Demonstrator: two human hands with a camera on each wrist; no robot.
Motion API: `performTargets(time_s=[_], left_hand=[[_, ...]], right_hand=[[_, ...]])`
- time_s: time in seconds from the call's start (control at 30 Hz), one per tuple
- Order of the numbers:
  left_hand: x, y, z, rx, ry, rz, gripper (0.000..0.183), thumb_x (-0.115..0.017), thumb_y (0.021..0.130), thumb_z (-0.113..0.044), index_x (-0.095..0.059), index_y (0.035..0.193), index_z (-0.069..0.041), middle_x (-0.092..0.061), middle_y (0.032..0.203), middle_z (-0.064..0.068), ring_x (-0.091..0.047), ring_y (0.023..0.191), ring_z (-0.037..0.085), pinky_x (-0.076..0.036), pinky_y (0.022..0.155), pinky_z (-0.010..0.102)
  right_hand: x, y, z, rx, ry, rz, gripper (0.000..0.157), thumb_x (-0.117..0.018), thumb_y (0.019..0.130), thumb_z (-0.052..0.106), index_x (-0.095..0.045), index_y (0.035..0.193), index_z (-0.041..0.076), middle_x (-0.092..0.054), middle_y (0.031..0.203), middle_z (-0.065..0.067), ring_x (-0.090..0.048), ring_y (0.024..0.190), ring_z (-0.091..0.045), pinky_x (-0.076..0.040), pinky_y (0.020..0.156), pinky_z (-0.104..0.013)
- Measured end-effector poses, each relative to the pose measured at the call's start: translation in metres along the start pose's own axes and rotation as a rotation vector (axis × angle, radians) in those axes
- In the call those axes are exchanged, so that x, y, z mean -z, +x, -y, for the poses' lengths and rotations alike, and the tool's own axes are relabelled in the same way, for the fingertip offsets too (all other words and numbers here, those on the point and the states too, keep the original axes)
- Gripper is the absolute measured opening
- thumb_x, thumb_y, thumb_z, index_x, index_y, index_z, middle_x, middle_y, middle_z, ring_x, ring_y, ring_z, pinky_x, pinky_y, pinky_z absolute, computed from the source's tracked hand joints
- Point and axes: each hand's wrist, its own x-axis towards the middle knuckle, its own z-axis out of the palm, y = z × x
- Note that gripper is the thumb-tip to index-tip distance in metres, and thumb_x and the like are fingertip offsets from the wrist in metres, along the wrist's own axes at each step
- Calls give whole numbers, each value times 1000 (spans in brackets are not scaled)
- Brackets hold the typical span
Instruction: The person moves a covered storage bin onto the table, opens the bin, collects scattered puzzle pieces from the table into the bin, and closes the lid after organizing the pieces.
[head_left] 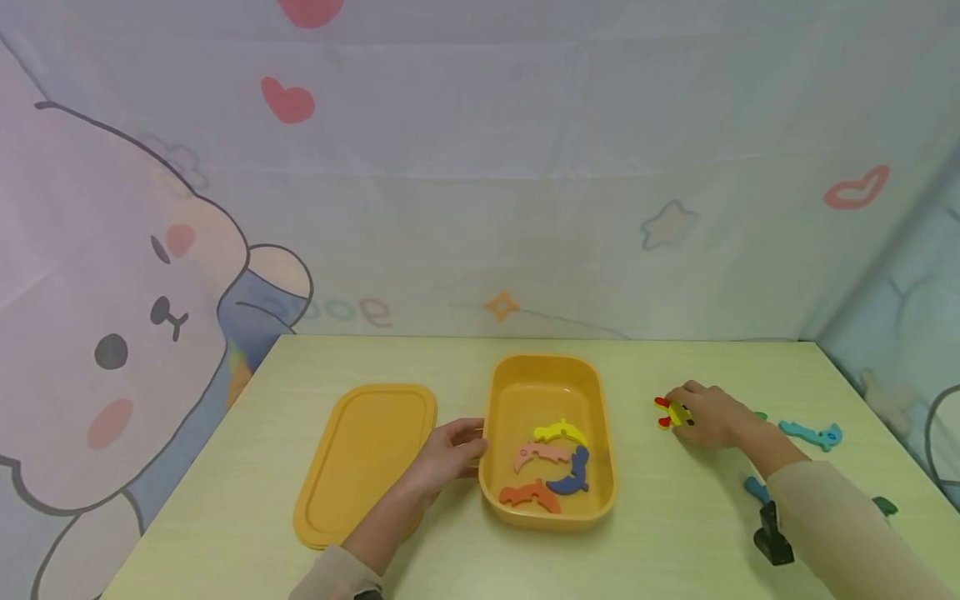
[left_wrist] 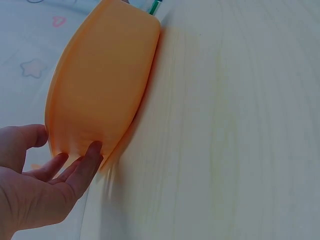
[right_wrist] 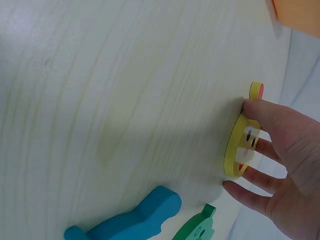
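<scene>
My left hand (head_left: 445, 454) rests its fingers against the outer left wall of the yellow-orange plastic box (head_left: 555, 522); in the left wrist view the thumb is near the rim. Inside the box lie a yellow (head_left: 561, 431), a pink (head_left: 542, 454), a blue (head_left: 573, 475) and an orange (head_left: 531, 495) flat animal-shaped piece. To the right of the box, my right hand (head_left: 708, 417) holds a yellow toy animal piece (right_wrist: 242, 145) with red-lined ears and a printed face, thumb on one edge and fingers across from it. The piece stands close to the tabletop.
A matching lid (head_left: 360, 458) lies flat left of the box. Near the right forearm are a light-blue piece (head_left: 813, 435), a darker blue piece (right_wrist: 132, 220), a green piece (right_wrist: 196, 227) and a dark green piece (head_left: 885, 505). A printed cloth (head_left: 480, 167) hangs behind the table.
</scene>
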Motion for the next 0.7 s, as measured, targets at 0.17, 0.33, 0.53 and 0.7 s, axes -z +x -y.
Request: performTargets(time_s=[0.17, 0.33, 0.53, 0.7], left_hand=[[0, 0, -1, 6, -1, -7, 43, -52, 92, -13, -44, 132, 2, -53, 125, 21, -59, 102, 28, -55, 79, 37], [0, 0, 0, -3, -5, -4, 44, -52, 92, -13, -43, 133, 2, -52, 125, 22, -59, 103, 30, -55, 78, 38], [1, 1, 1, -5, -5, -1, 45, -51, 92, -13, -42, 133, 3, -52, 126, 24, -59, 103, 31, -55, 78, 38], [0, 0, 0, 2, 0, -4, 44, -52, 92, -12, -43, 133, 3, -52, 125, 23, -59, 103, 30, -55, 78, 38]], right_hand=[[-2, 2, -1, -16, -2, -17, 38, -70, 77, 21, -58, 109, 5, -55, 101, -13, -51, 76, -29, -48, 71, -47], [-3, 3, 0, -41, 6, -12, 38, -68, 76, 22, -58, 109, 5, -55, 101, -13, -50, 76, -27, -48, 70, -46], [-1, 6, 2, -44, -2, -6, 39, -69, 75, 24, -59, 109, 6, -56, 101, -13, -50, 75, -27, -47, 69, -44], [5, 10, 4, -34, -20, -19, 38, -70, 75, 24, -60, 107, 6, -57, 101, -14, -51, 75, -27, -48, 69, -44]])
